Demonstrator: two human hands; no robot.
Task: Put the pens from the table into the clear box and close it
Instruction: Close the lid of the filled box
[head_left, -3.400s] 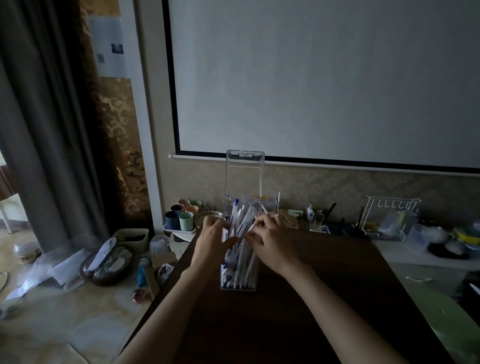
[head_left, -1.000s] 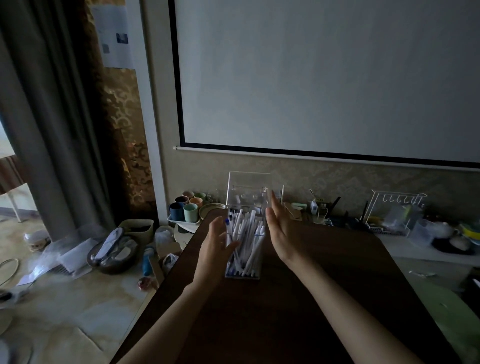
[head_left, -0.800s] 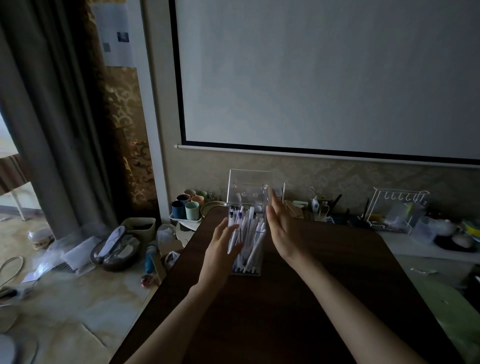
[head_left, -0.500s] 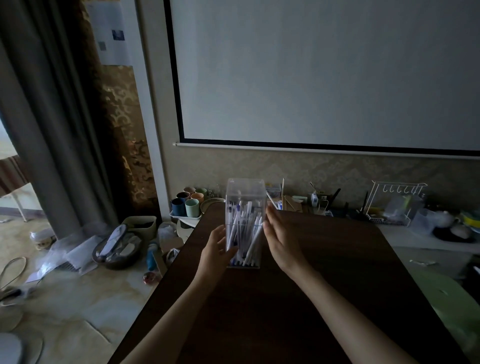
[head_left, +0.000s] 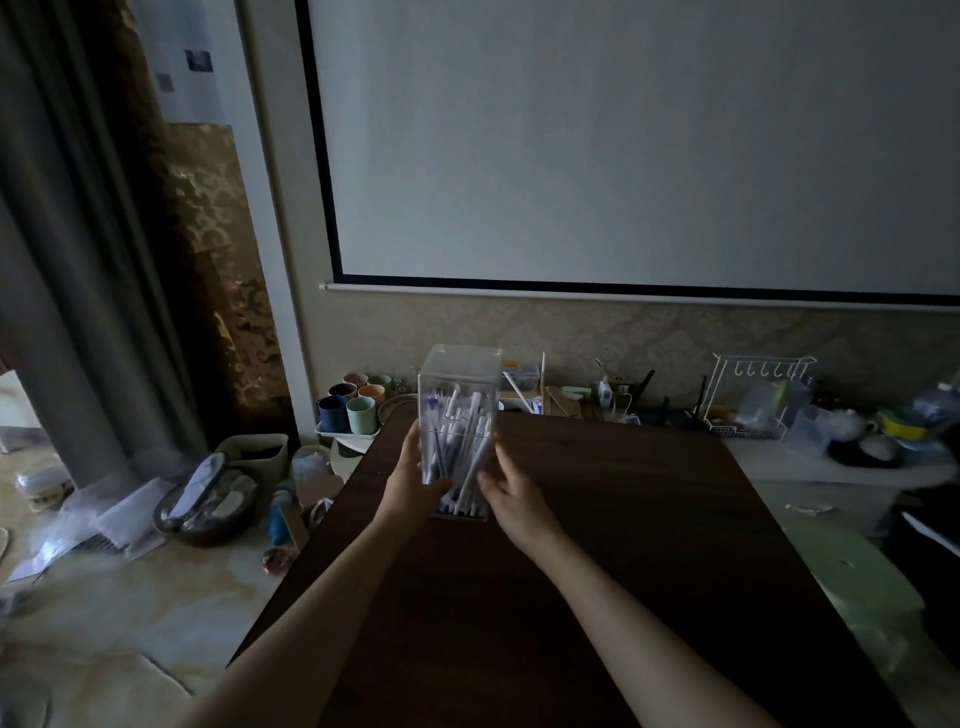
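A tall clear box (head_left: 459, 382) stands upright on the dark wooden table (head_left: 597, 519) near its far left corner, with its clear lid down flat on top. Several white pens (head_left: 457, 441) stand packed inside, some with blue tips. My left hand (head_left: 413, 480) wraps the box's lower left side, thumb across the front. My right hand (head_left: 514, 501) is at the lower right side, fingers loosely apart with the tips against the box. I see no loose pens on the table.
Beyond the table's far edge a low shelf holds coloured cups (head_left: 350, 408), a white wire rack (head_left: 753, 397), plastic containers and small clutter. On the floor at left lie a basket (head_left: 208, 499), bags and papers. A projector screen (head_left: 623, 140) covers the wall.
The lid, standing open 3.4 s ago, has come down onto the box. Both hands have slid from the box's upper sides to its lower sides.
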